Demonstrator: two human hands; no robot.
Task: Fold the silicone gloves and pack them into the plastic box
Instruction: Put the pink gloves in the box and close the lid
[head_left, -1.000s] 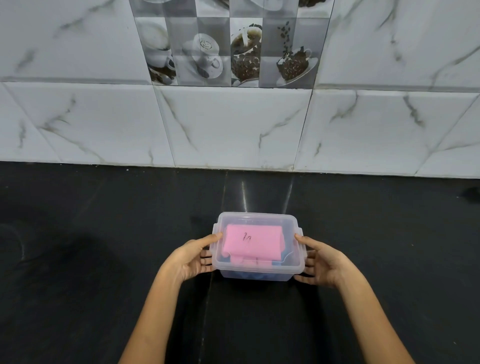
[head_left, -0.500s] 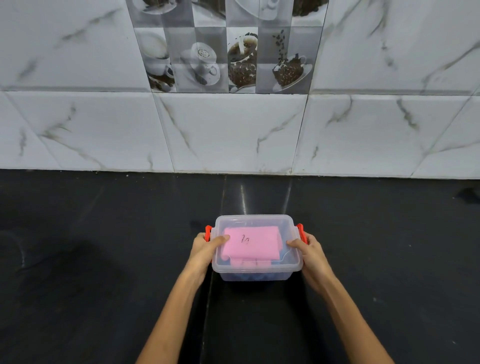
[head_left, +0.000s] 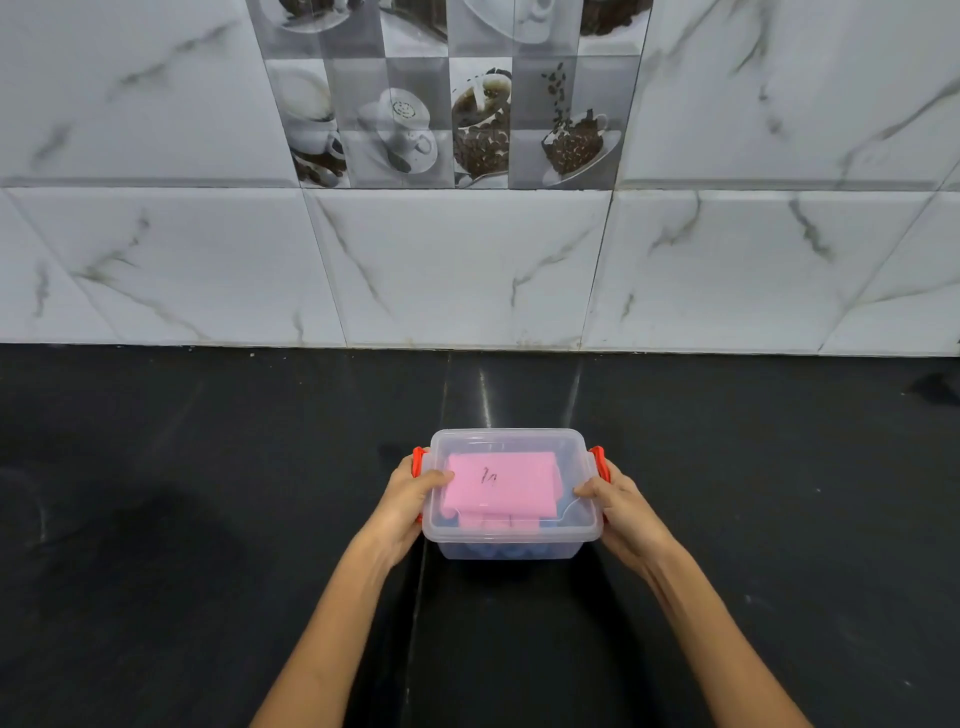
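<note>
Black counter (head_left: 208, 519) bears plastic box (head_left: 511, 543).

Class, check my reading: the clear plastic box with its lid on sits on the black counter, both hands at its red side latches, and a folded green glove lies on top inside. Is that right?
Not quite. In the head view the folded silicone glove on top inside the clear plastic box is pink, not green. The rest stands: lid on, black counter, left hand and right hand at the red side latches.

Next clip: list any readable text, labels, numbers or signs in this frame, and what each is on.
Folded pink silicone glove inside the lidded clear plastic box: a dark handwritten scrawl, not legible as letters or digits.
Grey coffee-cup picture tiles on the wall: pictures only, no text.
Nothing else carries writing.
</note>
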